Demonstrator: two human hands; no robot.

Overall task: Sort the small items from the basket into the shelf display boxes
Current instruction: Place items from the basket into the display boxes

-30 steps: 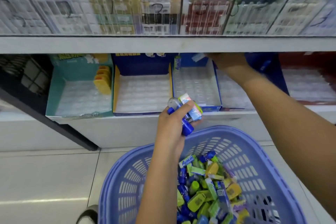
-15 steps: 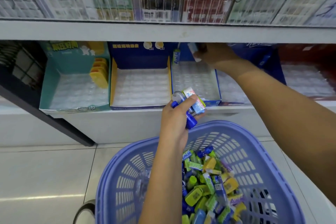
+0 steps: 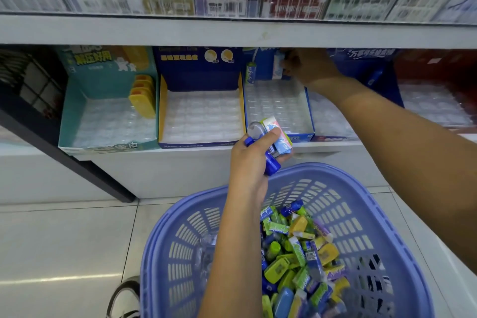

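Observation:
A purple plastic basket (image 3: 348, 188) in front of me holds several small packs (image 3: 296, 248) in green, yellow and blue. Above the basket's far rim my left hand (image 3: 249, 162) grips a bunch of small items (image 3: 273, 142): a blue piece and a light blue-and-pink pack. My right hand (image 3: 307, 67) reaches to the back of the blue display box (image 3: 311, 111) and pinches a light blue pack (image 3: 278, 66) there. One upright pack (image 3: 251, 73) stands in that box's back left corner.
On the shelf from left to right stand a teal box (image 3: 72, 111) with yellow packs (image 3: 143, 95), a yellow-edged blue box (image 3: 162, 106), further blue boxes and a red box (image 3: 438, 72). The upper shelf (image 3: 232, 31) overhangs closely. My shoe (image 3: 126, 297) is on the tiled floor.
My right hand has shifted a little within the back of the blue box, still on the light blue pack. My left hand has kept its bunch of items above the basket.

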